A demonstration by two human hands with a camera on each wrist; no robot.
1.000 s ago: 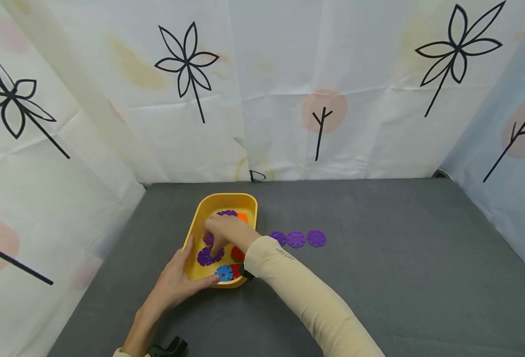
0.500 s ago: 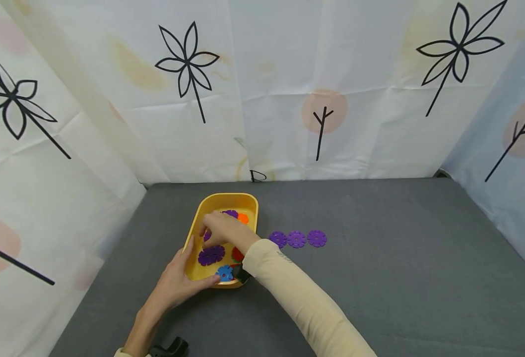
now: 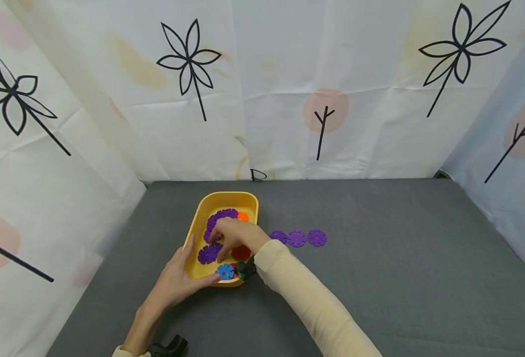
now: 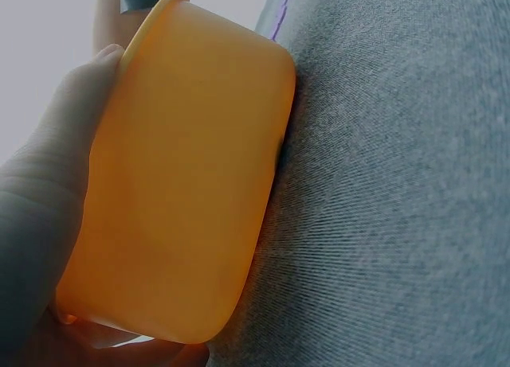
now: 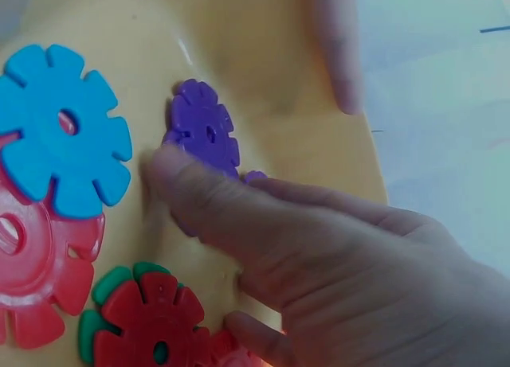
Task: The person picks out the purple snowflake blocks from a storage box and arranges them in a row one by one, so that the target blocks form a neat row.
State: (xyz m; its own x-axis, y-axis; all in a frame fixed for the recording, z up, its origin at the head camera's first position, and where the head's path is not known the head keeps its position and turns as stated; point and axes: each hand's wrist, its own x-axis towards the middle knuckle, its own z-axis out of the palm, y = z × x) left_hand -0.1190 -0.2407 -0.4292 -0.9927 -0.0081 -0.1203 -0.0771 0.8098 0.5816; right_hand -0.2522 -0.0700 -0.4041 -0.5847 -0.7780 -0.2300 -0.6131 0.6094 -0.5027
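Note:
My left hand (image 3: 175,277) grips the near left corner of a yellow plastic tray (image 3: 251,201), thumb on the near rim and fingers along the left side. The tray holds flower-shaped plastic discs. Inside it, my right hand (image 3: 235,233) reaches down with thumb and fingers apart, over purple discs (image 3: 207,255). In the right wrist view the thumb lies in front of a purple disc (image 5: 203,124); no pinch shows, and the fingertips are partly hidden. A curved group of purple discs (image 3: 221,215) lies along the tray's far left.
A blue disc (image 3: 225,271), red discs (image 3: 241,252) and an orange disc (image 3: 243,216) also lie in the tray. Right of it, purple discs (image 3: 296,239) form a row on the grey cloth (image 3: 378,263). A printed curtain (image 3: 280,59) stands behind.
My right hand first lifts toward the tray's left side, then shifts back right and spreads its thumb and fingers, uncovering more purple discs. My left hand stays on the tray.

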